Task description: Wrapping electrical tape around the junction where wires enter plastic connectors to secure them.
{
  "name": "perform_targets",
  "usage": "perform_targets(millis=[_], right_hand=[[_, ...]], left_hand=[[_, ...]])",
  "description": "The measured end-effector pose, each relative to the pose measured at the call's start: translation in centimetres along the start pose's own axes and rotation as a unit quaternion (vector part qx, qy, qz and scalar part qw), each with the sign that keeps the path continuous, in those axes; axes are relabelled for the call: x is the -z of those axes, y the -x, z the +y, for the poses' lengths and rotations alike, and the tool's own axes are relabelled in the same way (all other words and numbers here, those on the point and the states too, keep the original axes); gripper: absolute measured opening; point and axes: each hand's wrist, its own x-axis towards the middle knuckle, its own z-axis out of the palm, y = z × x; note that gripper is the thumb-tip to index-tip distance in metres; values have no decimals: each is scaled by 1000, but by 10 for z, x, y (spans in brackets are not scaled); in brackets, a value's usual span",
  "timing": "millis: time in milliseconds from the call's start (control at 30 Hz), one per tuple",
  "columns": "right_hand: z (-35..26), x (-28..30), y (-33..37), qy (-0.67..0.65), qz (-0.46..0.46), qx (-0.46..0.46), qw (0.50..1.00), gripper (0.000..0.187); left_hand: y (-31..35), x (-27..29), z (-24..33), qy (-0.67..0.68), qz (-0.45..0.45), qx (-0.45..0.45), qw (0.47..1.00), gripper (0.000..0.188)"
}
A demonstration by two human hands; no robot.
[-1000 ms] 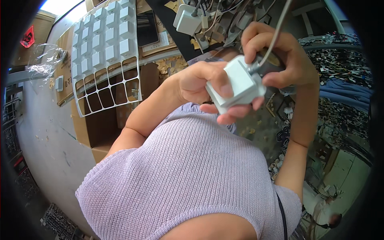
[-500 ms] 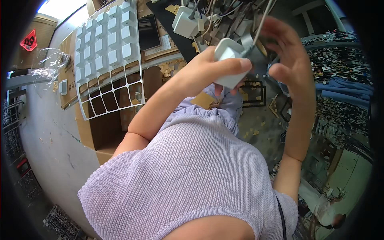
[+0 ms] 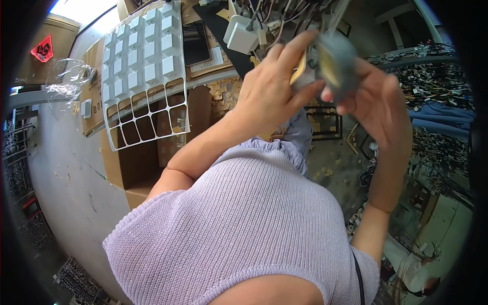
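Observation:
My left hand (image 3: 272, 84) is closed, its fingers bent round a white square device (image 3: 307, 77) that mostly hides behind them. Facing it, my right hand (image 3: 378, 104) grips the lower edge of a blurred grey roll of tape (image 3: 341, 63) with a yellow inner side. The roll sits close to the left fingertips, and a pale cable (image 3: 336, 18) runs up behind it. Beyond the left hand, another white square device (image 3: 241, 34) with a grey cable stands beside a tangle of wires (image 3: 277, 23).
At the left, a backing sheet (image 3: 187, 114) carries rows of white blocks (image 3: 133, 80); its near cells are bare cut-outs. A black phone (image 3: 195, 44) lies beside it. Below is an open cardboard box (image 3: 114, 162). Piled cables (image 3: 432, 76) fill the right, where another person (image 3: 414, 269) is visible.
My left hand has turned, bringing its back into view and covering most of the white device. My right hand has closed on the tape roll, which has swung to the right.

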Motion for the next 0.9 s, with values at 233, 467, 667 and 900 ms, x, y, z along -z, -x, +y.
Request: perform_targets(millis=[233,467,667,900], right_hand=[[6,6,-33,426,110,296,848,52],[-18,20,-31,546,-97,212,805,47],[8,-5,-4,192,0,71,979,45],[12,11,-47,373,60,232,896,44]], left_hand=[[-1,17,14,458,-259,227,820,54],[-4,24,9,546,-249,263,755,22],[-4,8,8,461,-20,180,869,20],[-5,9,5,594,-151,260,746,20]])
